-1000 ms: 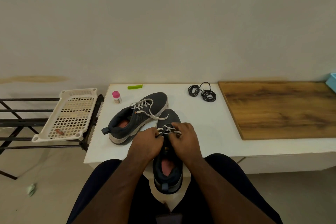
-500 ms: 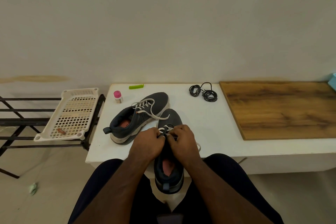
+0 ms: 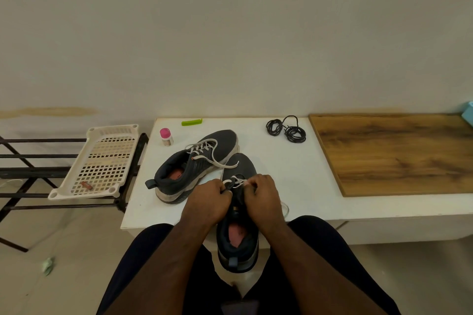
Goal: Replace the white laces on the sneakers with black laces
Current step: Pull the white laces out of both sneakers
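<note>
Both grips pinched on the white lace of the near sneaker — left hand, right hand — heel overhangs desk; hard tug could tip it off

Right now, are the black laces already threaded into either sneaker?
No: the black laces lie coiled on the white table, apart from both sneakers.

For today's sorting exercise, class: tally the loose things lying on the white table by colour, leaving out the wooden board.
Dark grey: 2, the dark grey sneaker in hand and the dark grey sneaker on its side
Black: 1, the bundle of coiled black laces
Green: 1, the flat green plastic piece
Pink-capped: 1, the small pink-capped bottle
Total: 5
</note>
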The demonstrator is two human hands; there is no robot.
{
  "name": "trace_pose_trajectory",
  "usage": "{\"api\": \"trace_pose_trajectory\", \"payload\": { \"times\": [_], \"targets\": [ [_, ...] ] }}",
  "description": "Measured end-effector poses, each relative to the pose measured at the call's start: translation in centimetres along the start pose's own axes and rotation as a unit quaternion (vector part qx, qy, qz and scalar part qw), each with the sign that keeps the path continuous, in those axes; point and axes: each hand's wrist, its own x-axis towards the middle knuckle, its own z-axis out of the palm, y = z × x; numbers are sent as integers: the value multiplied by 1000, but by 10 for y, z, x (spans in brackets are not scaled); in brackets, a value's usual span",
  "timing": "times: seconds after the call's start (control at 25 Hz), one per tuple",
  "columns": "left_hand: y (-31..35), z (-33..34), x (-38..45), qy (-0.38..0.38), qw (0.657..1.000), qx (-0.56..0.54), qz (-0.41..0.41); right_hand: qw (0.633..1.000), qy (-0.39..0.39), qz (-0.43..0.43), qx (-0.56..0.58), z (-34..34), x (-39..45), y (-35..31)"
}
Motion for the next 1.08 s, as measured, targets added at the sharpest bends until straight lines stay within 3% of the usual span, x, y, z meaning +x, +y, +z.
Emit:
{"api": "trace_pose_trajectory", "payload": {
  "times": [0.12, 0.28, 0.48, 0.64, 0.92, 1.08],
  "targets": [
    [-1, 0, 0, -4, 1000, -4, -3, 994, 55, 70, 64, -14, 5, 4],
    [-2, 0, -2, 5, 999, -30, -9, 999, 36, 30, -18, -28, -2, -5],
    [2, 2, -5, 12, 998, -58, 2, 990, -129, 19, -45, -26, -18, -19],
    [-1, -2, -6, 17, 999, -42, 7, 984, -96, 54, -140, -30, -15, -18],
    [-13, -9, -6, 18, 998, -49, -20, 986, -96, 104, -92, -56, -3, -5],
    [-9, 0, -4, 44, 992, -90, 79, 989, -77, 97, -82, -42, -12, -5]
  ]
}}
